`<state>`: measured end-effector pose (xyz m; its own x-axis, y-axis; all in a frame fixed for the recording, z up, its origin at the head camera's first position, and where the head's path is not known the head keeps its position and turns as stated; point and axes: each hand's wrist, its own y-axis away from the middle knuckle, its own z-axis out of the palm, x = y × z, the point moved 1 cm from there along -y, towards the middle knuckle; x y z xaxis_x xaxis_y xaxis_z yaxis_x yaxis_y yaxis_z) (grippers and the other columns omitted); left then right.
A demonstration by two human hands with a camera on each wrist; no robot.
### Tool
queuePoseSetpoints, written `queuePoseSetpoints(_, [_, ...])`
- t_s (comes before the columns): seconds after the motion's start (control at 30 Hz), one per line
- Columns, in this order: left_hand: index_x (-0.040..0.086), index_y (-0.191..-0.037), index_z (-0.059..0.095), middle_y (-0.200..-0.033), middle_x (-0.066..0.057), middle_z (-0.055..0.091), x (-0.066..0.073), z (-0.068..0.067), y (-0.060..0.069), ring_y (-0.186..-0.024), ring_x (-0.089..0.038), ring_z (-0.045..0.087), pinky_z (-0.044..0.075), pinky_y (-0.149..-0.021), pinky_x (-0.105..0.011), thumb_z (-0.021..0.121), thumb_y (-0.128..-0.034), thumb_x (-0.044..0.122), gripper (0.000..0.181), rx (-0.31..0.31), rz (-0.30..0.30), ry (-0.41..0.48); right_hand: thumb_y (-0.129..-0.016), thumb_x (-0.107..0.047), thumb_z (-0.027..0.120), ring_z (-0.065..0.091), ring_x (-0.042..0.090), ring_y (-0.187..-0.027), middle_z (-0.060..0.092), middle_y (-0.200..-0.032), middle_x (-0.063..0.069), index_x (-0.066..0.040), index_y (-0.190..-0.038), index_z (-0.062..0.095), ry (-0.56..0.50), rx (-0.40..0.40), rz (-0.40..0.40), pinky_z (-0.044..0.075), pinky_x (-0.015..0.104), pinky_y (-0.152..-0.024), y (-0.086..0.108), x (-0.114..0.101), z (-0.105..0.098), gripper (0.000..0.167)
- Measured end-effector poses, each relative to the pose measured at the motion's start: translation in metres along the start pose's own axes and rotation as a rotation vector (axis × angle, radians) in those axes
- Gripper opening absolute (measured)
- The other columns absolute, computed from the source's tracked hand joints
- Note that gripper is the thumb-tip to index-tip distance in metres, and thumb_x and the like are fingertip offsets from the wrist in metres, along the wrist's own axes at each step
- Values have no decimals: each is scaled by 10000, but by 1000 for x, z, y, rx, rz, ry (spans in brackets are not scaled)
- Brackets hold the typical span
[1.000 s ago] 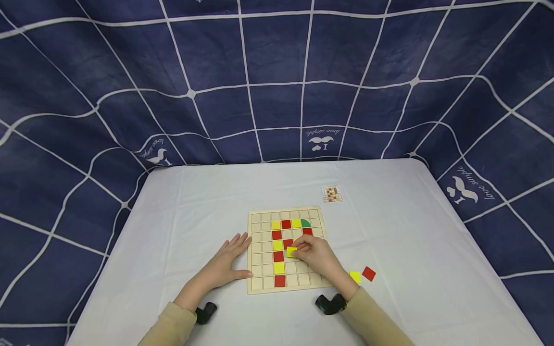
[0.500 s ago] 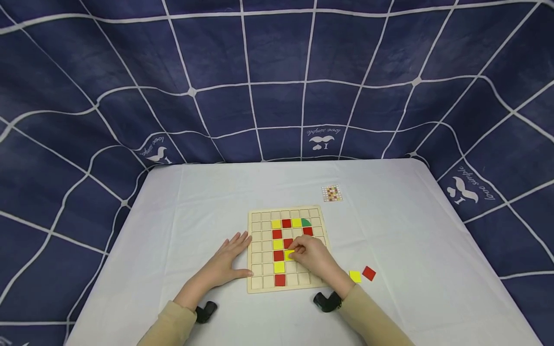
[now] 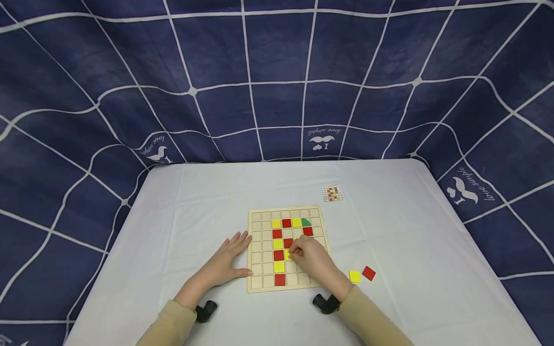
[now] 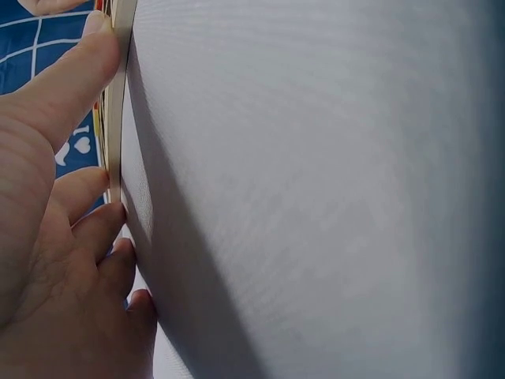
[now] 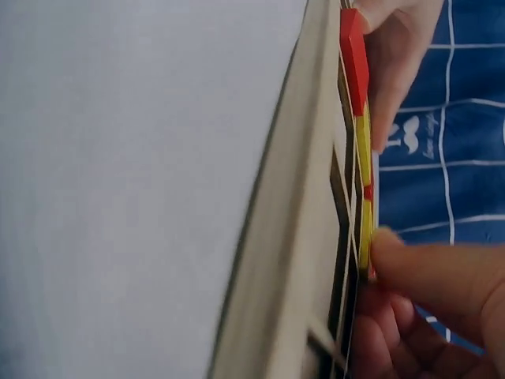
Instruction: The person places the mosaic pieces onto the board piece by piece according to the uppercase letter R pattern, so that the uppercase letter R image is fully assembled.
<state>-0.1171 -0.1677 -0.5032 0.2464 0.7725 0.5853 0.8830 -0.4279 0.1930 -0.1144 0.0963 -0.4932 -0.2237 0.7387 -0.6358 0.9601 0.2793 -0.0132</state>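
A wooden grid board lies on the white table, with red and yellow square tiles and one green quarter-round tile in its cells. My left hand rests at the board's left edge, fingers spread and thumb on the rim. In the left wrist view its fingertips touch the board edge. My right hand pinches a yellow square tile at a cell beside the red tile of the filled column. That hand covers several cells at the board's lower right.
A loose yellow tile and a loose red tile lie right of the board, near the right forearm. A small printed pattern card lies beyond the board's far right corner. A dark blue curtain surrounds the table.
My right hand has moved slightly left and down, bringing the yellow tile from above the board onto a cell next to the red one. The left hand has stayed still.
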Motion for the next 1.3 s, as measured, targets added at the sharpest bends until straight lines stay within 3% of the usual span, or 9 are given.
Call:
queuePoseSetpoints(0.17, [89, -1529, 352, -1629, -103, 243, 0, 0, 0, -1530, -322, 142, 112, -1242, -545, 825, -767, 394, 947, 3, 3, 3, -866, -155, 753, 532, 56, -702, 572, -795, -97, -157, -871, 715, -91, -57, 6, 496, 163, -632, 6, 6, -10, 38])
queuePoseSetpoints(0.3, [81, -1528, 351, -1627, -110, 245, 0, 0, 1, -1528, -330, 147, 116, -1240, -550, 822, -769, 398, 947, 1, 13, 2, -875, -168, 747, 567, 69, -743, 611, -840, -91, -151, -921, 727, -155, -55, 36, 520, 178, -670, 14, 17, -27, 54])
queuePoseSetpoints(0.6, [89, -1533, 342, -1630, -97, 242, 1, -2, -2, -1529, -324, 145, 115, -1243, -543, 825, -766, 394, 956, -6, 8, -8, -888, -151, 729, 596, 87, -733, 689, -879, -8, -104, -1010, 728, -152, 71, 231, 516, 188, -637, 44, 68, -75, 131])
queuePoseSetpoints(0.8, [86, -1531, 346, -1630, -104, 238, -1, 0, -1, -1529, -328, 143, 112, -1242, -545, 823, -770, 400, 952, -6, 11, -1, -881, -160, 732, 627, 120, -793, 698, -941, 31, -86, -1059, 714, -106, 76, 353, 523, 205, -652, 71, 96, -99, 193])
queuePoseSetpoints(1.07, [86, -1533, 343, -1632, -100, 233, -2, 2, 0, -1531, -320, 137, 102, -1245, -539, 824, -769, 397, 955, -2, 5, 1, -758, -234, 850, 570, 139, -806, 646, -912, 29, -42, -1032, 693, 8, -1, 428, 482, 237, -659, 89, 108, -101, 369])
queuePoseSetpoints(1.3, [81, -1531, 345, -1630, -108, 237, -1, 0, 0, -1528, -331, 145, 106, -1242, -546, 822, -773, 393, 948, -4, 12, 4, -752, -205, 850, 534, 142, -772, 624, -855, 9, -42, -997, 674, 22, -9, 487, 444, 245, -638, 91, 107, -94, 343])
